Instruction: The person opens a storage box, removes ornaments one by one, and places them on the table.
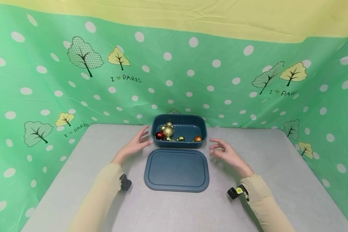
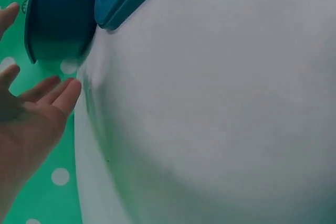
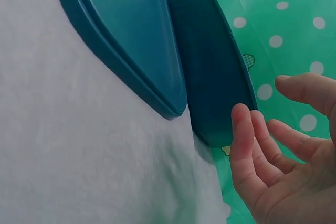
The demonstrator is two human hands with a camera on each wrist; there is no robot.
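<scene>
A dark blue rectangular box (image 1: 188, 145) stands uncovered near the back of the table. Inside it lie several small bauble ornaments: a large gold bauble (image 1: 168, 131), a red bauble (image 1: 159, 135), an orange bauble (image 1: 198, 138) and smaller gold ones. Its matching lid (image 1: 176, 170) lies flat in front of it. My left hand (image 1: 136, 143) is spread beside the box's left end, fingers extended and holding nothing. At the right end, my right hand (image 1: 226, 153) has its fingers loosely bent, also without anything in them. The right wrist view shows those fingertips (image 3: 240, 114) overlapping the box's end.
The grey tabletop (image 1: 234, 212) extends around the box and lid. Behind it hangs a green dotted cloth (image 1: 191, 87) with printed trees, right at the table's back edge. Each wrist carries a small black camera, such as the right wrist camera (image 1: 234, 192).
</scene>
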